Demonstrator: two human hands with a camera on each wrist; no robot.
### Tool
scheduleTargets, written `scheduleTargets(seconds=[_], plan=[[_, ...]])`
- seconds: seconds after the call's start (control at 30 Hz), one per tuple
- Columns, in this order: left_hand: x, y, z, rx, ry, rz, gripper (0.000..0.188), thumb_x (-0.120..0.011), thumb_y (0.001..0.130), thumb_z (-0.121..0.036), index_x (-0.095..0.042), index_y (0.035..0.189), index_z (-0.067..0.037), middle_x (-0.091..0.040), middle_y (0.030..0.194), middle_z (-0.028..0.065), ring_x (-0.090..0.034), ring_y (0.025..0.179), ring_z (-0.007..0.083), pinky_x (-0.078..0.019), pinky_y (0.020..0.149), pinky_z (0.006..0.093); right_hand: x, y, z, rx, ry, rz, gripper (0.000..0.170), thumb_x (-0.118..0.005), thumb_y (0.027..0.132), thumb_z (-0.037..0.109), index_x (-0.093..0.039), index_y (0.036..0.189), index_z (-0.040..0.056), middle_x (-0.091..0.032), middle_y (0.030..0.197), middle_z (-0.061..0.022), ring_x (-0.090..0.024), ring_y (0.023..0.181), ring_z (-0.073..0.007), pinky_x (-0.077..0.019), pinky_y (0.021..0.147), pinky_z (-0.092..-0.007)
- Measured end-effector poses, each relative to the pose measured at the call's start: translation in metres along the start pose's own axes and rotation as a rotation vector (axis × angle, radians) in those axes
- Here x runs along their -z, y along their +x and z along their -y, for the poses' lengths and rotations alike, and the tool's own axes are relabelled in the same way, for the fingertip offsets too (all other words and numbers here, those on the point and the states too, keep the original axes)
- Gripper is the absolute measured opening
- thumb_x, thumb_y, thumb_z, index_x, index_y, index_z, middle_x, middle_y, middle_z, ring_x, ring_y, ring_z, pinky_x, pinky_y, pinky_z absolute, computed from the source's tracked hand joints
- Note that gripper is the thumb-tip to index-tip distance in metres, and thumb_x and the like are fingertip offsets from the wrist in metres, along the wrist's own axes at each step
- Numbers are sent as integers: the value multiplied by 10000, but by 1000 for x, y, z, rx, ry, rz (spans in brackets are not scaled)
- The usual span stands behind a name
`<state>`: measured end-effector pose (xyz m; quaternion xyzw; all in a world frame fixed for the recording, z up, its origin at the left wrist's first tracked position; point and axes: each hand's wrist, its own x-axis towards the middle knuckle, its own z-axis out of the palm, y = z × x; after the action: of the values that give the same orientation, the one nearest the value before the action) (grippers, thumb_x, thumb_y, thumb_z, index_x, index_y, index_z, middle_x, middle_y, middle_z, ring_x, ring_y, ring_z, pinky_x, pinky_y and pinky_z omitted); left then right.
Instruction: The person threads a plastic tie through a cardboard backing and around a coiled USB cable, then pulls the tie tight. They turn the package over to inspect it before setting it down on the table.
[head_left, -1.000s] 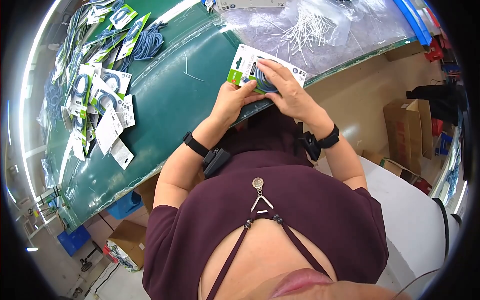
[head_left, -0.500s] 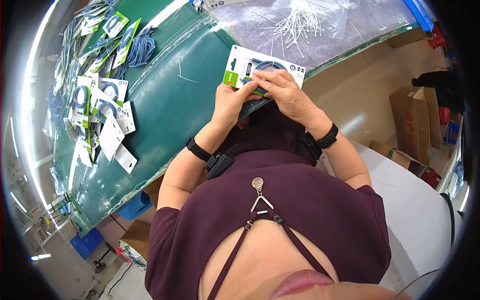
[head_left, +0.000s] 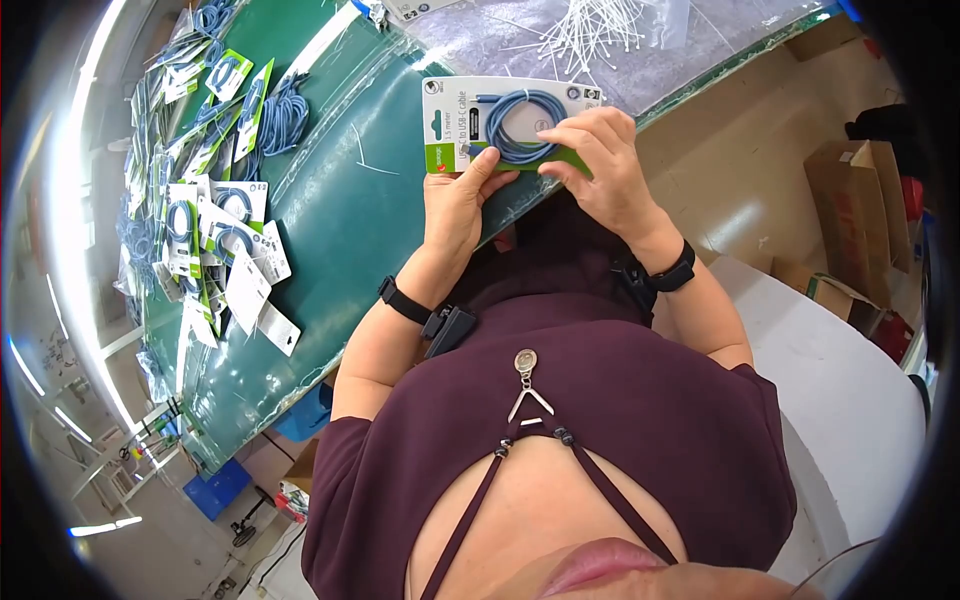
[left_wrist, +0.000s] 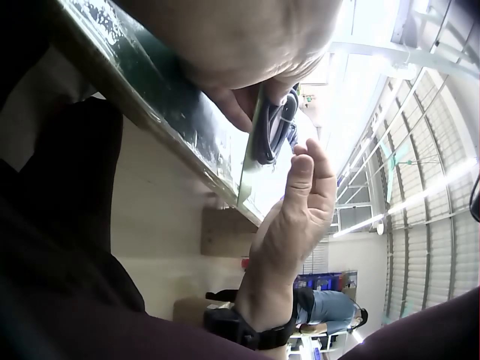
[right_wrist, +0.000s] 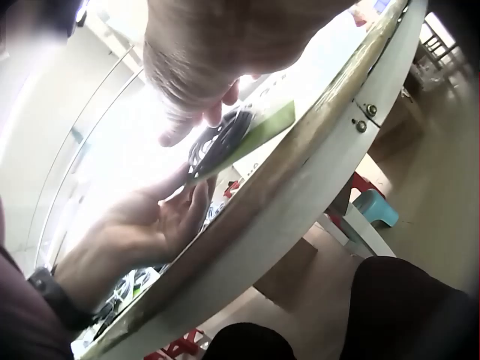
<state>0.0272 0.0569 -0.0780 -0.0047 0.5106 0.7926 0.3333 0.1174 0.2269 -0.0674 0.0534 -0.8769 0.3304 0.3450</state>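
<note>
A white and green retail card (head_left: 434,105), printed as a USB-C to USB-C cable, faces up over the bench's near edge. Its blue cable (head_left: 512,154) lies coiled in a ring on the front. My left hand (head_left: 455,210) grips the card's lower left edge, thumb on the front beside the coil and fingers behind. My right hand (head_left: 615,180) is at the card's lower right, thumb and fingers spread apart and bent, overlapping the card's edge in the head view. From the left wrist view, the right hand (left_wrist: 296,202) holds nothing and stands off from the coil (left_wrist: 271,135).
Many carded cables (head_left: 235,225) pile up at the left of the green bench (head_left: 340,235), with a loose cable bundle (head_left: 285,115) beside them. White zip ties (head_left: 595,35) lie scattered at the back. One thin tie (head_left: 365,158) rests mid-bench. Cardboard boxes (head_left: 850,200) stand on the floor at right.
My right hand has come off the coil and drawn back to the right, its fingers spreading. The coil now shows almost whole. My left hand keeps its grip on the card, which shifted slightly left.
</note>
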Motion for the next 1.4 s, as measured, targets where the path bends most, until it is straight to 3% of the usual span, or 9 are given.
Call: scheduleTargets(seconds=[0.1, 0.4, 0.53, 0.63, 0.8, 0.93, 1.0, 1.17, 1.4], plan=[[-3, 1, 2, 17, -38, 21, 162, -631, 870, -10, -598, 1027, 11, -655, 958, 96, -668, 813, 185, -595, 716, 317, -10, 1, 15, -101, -150, 56, 338, -735, 693, 104, -645, 1018, 101, -595, 947, -21, -524, 938, -207, -359, 930, -361], [-4, 2, 6, 22, -145, 1, 235, -629, 866, 7, -545, 1085, 21, -625, 989, 107, -655, 873, 209, -592, 773, 357, -18, 0, -6, -110, -75, 73, 278, -724, 692, 78, -666, 959, 129, -596, 902, -11, -530, 937, -204, -344, 944, -357], [-5, 0, 4, -24, -71, -23, 234, -631, 864, 10, -546, 1081, 27, -624, 986, 109, -654, 870, 216, -592, 771, 361, -12, 7, -5, -98, -88, 142, 333, -724, 731, 145, -645, 1053, 106, -588, 978, -43, -515, 994, -225, -337, 960, -373], [-6, -1, 4, -55, -31, -40, 240, -635, 861, 9, -544, 1082, 32, -623, 979, 109, -654, 864, 216, -593, 771, 365, -1, 22, -4, -145, -40, -81, 505, -745, 741, 293, -584, 1166, 72, -546, 1099, -92, -483, 1060, -260, -328, 975, -389], [-6, -3, 14, -80, 34, -43, 222, -641, 857, 9, -567, 1065, 32, -635, 963, 99, -648, 854, 188, -577, 768, 336, -14, 26, 1, -220, -190, 5, 718, -758, 700, 442, -515, 1243, 41, -478, 1208, -126, -439, 1110, -293, -327, 978, -402], [-9, -6, 18, -181, 121, -53, 214, -648, 851, 14, -587, 1056, 27, -648, 960, 84, -639, 859, 156, -548, 768, 295, -26, 28, 11, -250, -195, -119, 716, -773, 690, 430, -518, 1232, 39, -462, 1217, -131, -429, 1103, -302, -331, 973, -407], [-9, -5, 19, -273, 161, -14, 217, -654, 845, 15, -598, 1055, 23, -656, 964, 76, -635, 859, 138, -526, 767, 271, -29, 26, 9, -239, -98, -136, 651, -780, 704, 335, -520, 1219, 33, -459, 1202, -134, -422, 1099, -306, -334, 969, -412], [-7, -4, 24, -247, 112, -10, 245, -663, 837, 17, -596, 1072, 22, -660, 974, 72, -633, 850, 129, -513, 770, 262, -33, 25, 8, -261, -18, -127, 553, -767, 700, 138, -529, 1187, 31, -463, 1156, -136, -423, 1084, -310, -336, 963, -414], [-5, 0, 26, -273, 114, 4, 254, -655, 842, 16, -590, 1087, 29, -657, 988, 88, -641, 843, 144, -537, 767, 283, -37, 22, -2, -246, -2, -100, 524, -748, 687, 64, -542, 1168, 51, -462, 1147, -131, -441, 1057, -297, -347, 945, -409]])
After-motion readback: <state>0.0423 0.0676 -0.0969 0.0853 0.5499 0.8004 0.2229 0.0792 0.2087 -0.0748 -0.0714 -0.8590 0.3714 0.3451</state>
